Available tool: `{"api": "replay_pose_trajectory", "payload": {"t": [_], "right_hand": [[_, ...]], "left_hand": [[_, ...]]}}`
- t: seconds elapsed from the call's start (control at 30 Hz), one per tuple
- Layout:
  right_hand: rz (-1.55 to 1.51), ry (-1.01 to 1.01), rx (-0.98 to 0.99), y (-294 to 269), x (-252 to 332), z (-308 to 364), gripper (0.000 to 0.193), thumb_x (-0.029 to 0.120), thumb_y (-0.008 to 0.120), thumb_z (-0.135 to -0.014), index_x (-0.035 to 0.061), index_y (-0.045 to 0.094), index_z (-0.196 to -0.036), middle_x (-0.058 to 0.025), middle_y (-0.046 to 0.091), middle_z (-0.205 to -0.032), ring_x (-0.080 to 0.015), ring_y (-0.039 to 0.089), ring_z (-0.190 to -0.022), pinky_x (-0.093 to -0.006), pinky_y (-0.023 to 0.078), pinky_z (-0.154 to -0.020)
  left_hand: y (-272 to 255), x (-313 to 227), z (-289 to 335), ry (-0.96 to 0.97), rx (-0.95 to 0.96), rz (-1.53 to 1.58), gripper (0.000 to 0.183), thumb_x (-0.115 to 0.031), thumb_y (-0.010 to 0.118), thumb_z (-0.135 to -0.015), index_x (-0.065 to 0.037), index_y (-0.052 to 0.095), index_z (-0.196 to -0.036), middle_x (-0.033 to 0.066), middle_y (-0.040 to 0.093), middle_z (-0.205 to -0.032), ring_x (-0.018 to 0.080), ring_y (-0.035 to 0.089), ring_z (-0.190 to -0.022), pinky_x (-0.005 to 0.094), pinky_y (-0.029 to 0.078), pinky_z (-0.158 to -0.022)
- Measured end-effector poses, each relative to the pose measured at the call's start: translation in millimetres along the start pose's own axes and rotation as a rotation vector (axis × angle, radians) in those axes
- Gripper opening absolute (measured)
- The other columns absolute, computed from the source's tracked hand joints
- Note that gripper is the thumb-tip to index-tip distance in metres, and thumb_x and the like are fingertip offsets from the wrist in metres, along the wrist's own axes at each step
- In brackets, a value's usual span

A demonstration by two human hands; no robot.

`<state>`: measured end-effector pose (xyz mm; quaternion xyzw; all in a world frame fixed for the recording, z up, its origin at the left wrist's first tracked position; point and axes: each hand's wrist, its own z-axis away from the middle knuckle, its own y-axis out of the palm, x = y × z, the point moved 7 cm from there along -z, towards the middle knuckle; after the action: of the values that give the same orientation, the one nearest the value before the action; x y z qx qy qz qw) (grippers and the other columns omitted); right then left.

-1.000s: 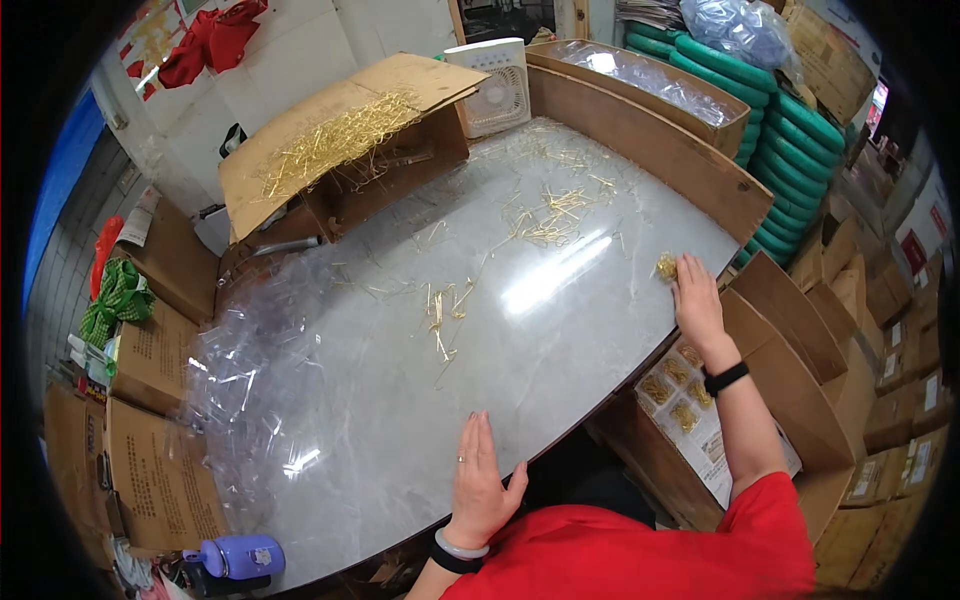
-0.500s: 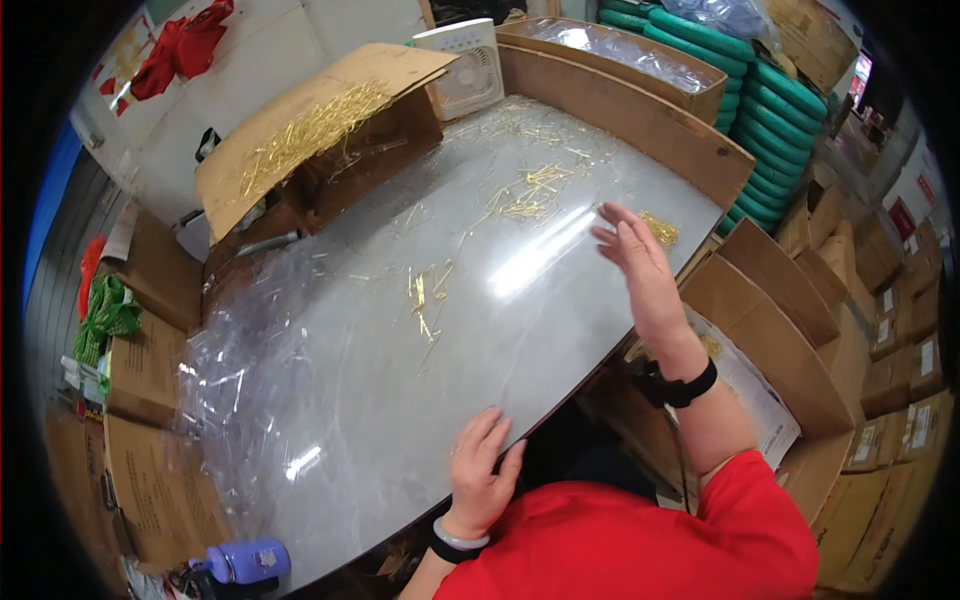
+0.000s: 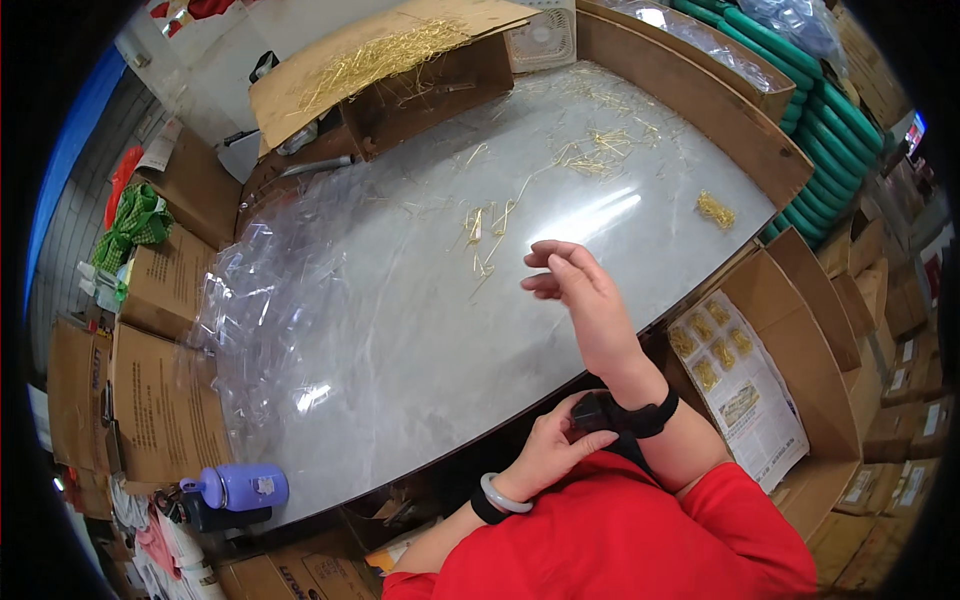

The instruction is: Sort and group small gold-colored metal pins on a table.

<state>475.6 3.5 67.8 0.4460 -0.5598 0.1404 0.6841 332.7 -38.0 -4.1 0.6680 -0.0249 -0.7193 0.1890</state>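
Note:
My right hand (image 3: pixel 590 305) hovers over the grey tabletop (image 3: pixel 400 340), its loosely bent fingers apart and nothing in them. On that wrist is a black band (image 3: pixel 650 412) with a small black device (image 3: pixel 590 411). My left hand (image 3: pixel 548 452) has its thumb and fingers closed around the device, by the table's near edge. Beyond my right hand, a few loose gold-coloured wire pins (image 3: pixel 482 235) lie on the table. A larger scatter of gold pins (image 3: pixel 605 150) is farther back. One compact bundle of gold pins (image 3: pixel 715 210) rests near the right edge.
Clear plastic bags (image 3: pixel 270 340) cover the left side. A cardboard box (image 3: pixel 440 110) with gold pins on its top flap stands at the back, beside a white fan (image 3: pixel 541 40). A purple bottle (image 3: pixel 245 487) sits front left. At right, an open carton (image 3: pixel 800 340) holds several pin bundles on paper.
My right hand has come back and left from near the pin bundle. My left hand has left the table edge and taken hold of the wrist device. The view has shifted.

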Motion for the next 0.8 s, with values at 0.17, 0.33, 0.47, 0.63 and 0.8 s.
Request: {"api": "replay_pose_trajectory", "payload": {"t": [0.17,0.33,0.47,0.63,0.8], "right_hand": [[0.823,-0.576,-0.072,6.8,37.6,16.1,0.024,0.004,0.061,-0.095,0.0037,0.063,-0.119,-0.0138,0.065,-0.117,-0.0297,0.066,-0.100,-0.0386,0.052,-0.088],[1.274,-1.111,0.065,34.7,48.8,37.2,0.019,-0.002,0.063,-0.089,0.0013,0.067,-0.107,-0.0156,0.064,-0.114,-0.0314,0.064,-0.094,-0.0349,0.053,-0.084],[0.905,-0.696,-0.010,20.1,33.0,25.7,0.018,-0.001,0.061,-0.091,0.0030,0.069,-0.107,-0.0120,0.065,-0.115,-0.0260,0.065,-0.094,-0.0333,0.053,-0.083],[-0.029,0.172,0.095,10.2,-12.0,13.7,0.022,0.004,0.056,-0.099,-0.0007,0.064,-0.119,-0.0057,0.064,-0.116,-0.0165,0.065,-0.104,-0.0313,0.054,-0.092],[-0.118,0.268,0.068,9.7,-22.8,16.3,0.022,0.003,0.055,-0.098,-0.0002,0.063,-0.118,-0.0063,0.064,-0.112,-0.0160,0.066,-0.098,-0.0318,0.056,-0.086]], "left_hand": [[-2.1,10.0,2.7,-0.048,-0.011,0.085,0.055,-0.008,0.072,-0.096,0.004,0.045,-0.142,0.0078,0.063,-0.127,0.0151,0.061,-0.113,0.0322,0.051,-0.100],[0.4,8.9,2.8,-0.042,-0.025,0.121,0.055,-0.006,0.070,-0.097,0.005,0.044,-0.143,0.0081,0.061,-0.129,0.0153,0.060,-0.116,0.0330,0.049,-0.102],[2.8,4.9,2.9,0.022,-0.031,0.226,0.055,-0.003,0.069,-0.096,0.004,0.043,-0.144,0.0088,0.060,-0.131,0.0158,0.058,-0.120,0.0335,0.048,-0.105],[3.1,5.8,8.2,0.054,-0.063,0.195,0.055,0.000,0.069,-0.095,0.002,0.044,-0.144,0.0085,0.060,-0.130,0.0162,0.058,-0.120,0.0331,0.047,-0.105],[2.6,11.1,12.1,0.060,-0.095,0.178,0.055,0.000,0.069,-0.095,0.001,0.044,-0.143,0.0079,0.060,-0.130,0.0160,0.058,-0.119,0.0328,0.046,-0.105]]}}
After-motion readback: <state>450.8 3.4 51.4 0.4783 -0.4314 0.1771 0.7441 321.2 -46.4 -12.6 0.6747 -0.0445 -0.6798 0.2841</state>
